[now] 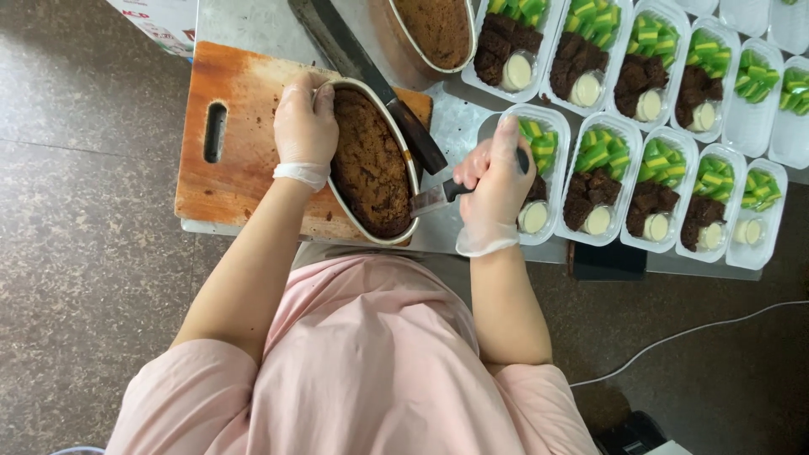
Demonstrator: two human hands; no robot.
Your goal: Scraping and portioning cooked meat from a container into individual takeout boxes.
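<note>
My left hand [304,126], in a clear glove, grips the left rim of an oval metal pan [410,181] holding a dark brown cake [369,164]. The pan rests on a wooden cutting board [236,143]. My right hand [495,181], also gloved, is closed around the black handle of a small knife [434,200]. Its blade touches the pan's right edge near the cake.
A large black-handled knife [371,72] lies across the board's top. A second cake pan [438,29] sits behind. Several clear plastic trays [628,181] with brown cake pieces, green layered pieces and white rounds fill the metal table [455,126] at right. A white cable [691,333] crosses the floor.
</note>
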